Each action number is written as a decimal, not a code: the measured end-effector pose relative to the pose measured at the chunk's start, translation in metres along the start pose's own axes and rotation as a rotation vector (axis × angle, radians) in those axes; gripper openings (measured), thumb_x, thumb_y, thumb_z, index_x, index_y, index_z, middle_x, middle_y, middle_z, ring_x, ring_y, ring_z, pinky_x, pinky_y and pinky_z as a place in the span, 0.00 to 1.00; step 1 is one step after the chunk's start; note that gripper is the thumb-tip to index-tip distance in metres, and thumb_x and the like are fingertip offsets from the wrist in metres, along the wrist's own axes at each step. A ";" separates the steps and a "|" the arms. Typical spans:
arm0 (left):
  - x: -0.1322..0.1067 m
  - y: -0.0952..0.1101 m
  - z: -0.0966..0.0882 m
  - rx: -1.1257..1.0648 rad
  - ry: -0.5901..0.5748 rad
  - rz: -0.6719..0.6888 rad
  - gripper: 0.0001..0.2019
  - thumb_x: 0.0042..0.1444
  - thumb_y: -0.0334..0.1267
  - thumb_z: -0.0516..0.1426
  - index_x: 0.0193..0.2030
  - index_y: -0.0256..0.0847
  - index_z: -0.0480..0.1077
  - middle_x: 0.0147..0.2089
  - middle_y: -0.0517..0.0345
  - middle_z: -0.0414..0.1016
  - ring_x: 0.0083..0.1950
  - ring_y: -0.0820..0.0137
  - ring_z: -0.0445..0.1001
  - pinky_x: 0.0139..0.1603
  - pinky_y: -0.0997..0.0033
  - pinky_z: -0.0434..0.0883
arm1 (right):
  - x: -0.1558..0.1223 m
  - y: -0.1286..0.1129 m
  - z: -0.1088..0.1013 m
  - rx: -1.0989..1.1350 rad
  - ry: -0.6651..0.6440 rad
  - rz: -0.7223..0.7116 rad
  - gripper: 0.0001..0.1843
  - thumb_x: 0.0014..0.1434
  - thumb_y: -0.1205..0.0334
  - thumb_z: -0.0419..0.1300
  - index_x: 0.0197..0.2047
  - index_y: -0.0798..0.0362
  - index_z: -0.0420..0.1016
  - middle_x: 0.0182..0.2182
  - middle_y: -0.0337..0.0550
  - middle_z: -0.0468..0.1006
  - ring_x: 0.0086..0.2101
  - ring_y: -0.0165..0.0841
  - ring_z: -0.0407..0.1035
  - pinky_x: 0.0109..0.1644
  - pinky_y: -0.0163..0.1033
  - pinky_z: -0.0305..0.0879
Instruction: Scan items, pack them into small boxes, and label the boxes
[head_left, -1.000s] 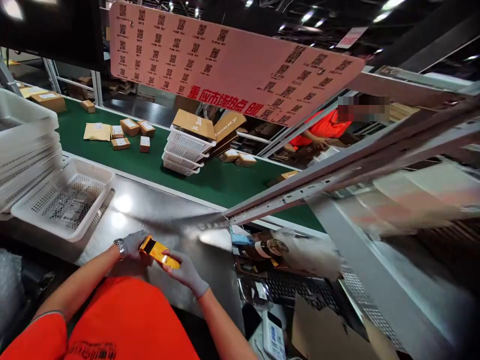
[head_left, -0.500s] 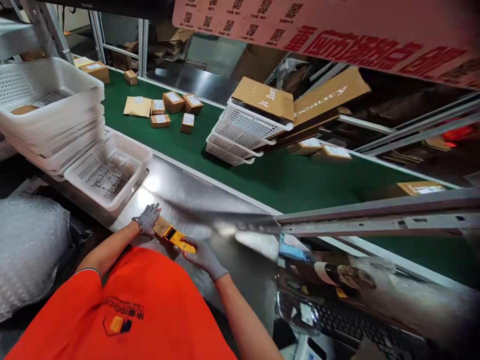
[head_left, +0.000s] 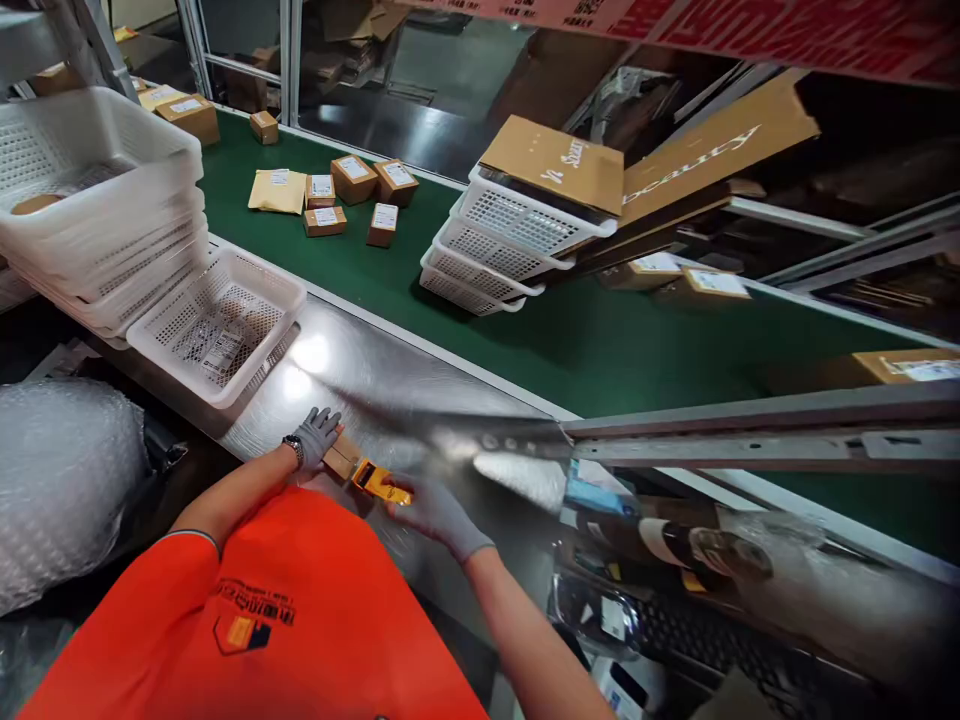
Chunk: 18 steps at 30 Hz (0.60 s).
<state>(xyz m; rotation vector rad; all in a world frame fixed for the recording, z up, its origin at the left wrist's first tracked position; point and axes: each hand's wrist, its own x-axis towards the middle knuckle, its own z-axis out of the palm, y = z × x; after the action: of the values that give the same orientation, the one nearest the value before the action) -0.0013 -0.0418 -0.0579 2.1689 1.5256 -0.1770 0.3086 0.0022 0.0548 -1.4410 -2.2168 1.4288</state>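
Both my hands wear grey gloves and work close to my chest on a shiny steel table (head_left: 390,385). My left hand (head_left: 315,437), with a watch at the wrist, rests its spread fingers on a small brown cardboard box (head_left: 343,458). My right hand (head_left: 433,507) is closed on a yellow and black hand tool (head_left: 379,484) whose tip sits against that box. My orange shirt hides the table's near edge.
A white perforated basket (head_left: 217,325) with a label inside lies left of my hands, beside a tall stack of baskets (head_left: 97,215). Behind runs a green conveyor belt (head_left: 600,350) carrying small labelled boxes (head_left: 352,180) and more stacked baskets (head_left: 510,235). Bubble wrap (head_left: 64,480) lies at left.
The view has tilted down and to the left. The yellow tool and box went from held up between my hands down onto the table, my left hand flattening on the box.
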 end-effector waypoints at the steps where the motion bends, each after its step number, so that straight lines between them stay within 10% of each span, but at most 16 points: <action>1: 0.001 0.000 -0.001 -0.006 -0.003 -0.002 0.59 0.58 0.52 0.72 0.89 0.28 0.55 0.92 0.23 0.44 0.92 0.29 0.42 0.90 0.27 0.39 | 0.005 -0.006 0.001 0.010 -0.058 0.017 0.15 0.45 0.57 0.73 0.38 0.47 0.95 0.29 0.40 0.91 0.29 0.40 0.81 0.32 0.35 0.69; 8: 0.003 -0.003 -0.005 0.000 0.002 -0.044 0.61 0.59 0.54 0.74 0.90 0.28 0.52 0.92 0.21 0.45 0.92 0.27 0.42 0.90 0.27 0.41 | 0.024 -0.008 -0.022 -0.134 -0.082 0.168 0.09 0.53 0.58 0.70 0.33 0.48 0.94 0.22 0.38 0.84 0.28 0.37 0.78 0.30 0.36 0.59; 12: 0.011 0.001 -0.004 0.020 0.033 -0.109 0.60 0.61 0.54 0.73 0.91 0.30 0.52 0.92 0.21 0.43 0.92 0.25 0.42 0.89 0.26 0.42 | 0.012 0.031 -0.049 -0.332 0.213 0.270 0.23 0.64 0.53 0.71 0.58 0.53 0.92 0.41 0.55 0.93 0.40 0.47 0.86 0.40 0.41 0.69; 18: 0.023 0.009 -0.005 0.048 0.087 -0.160 0.53 0.69 0.53 0.67 0.91 0.29 0.52 0.91 0.19 0.44 0.91 0.22 0.45 0.87 0.23 0.47 | 0.011 0.068 -0.034 -0.410 0.415 0.562 0.44 0.75 0.55 0.62 0.87 0.63 0.58 0.66 0.77 0.82 0.61 0.58 0.81 0.61 0.55 0.74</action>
<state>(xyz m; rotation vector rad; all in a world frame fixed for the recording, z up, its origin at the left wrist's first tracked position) 0.0149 -0.0224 -0.0593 2.1152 1.7627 -0.1752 0.3656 0.0382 0.0172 -2.3776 -1.9862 0.6700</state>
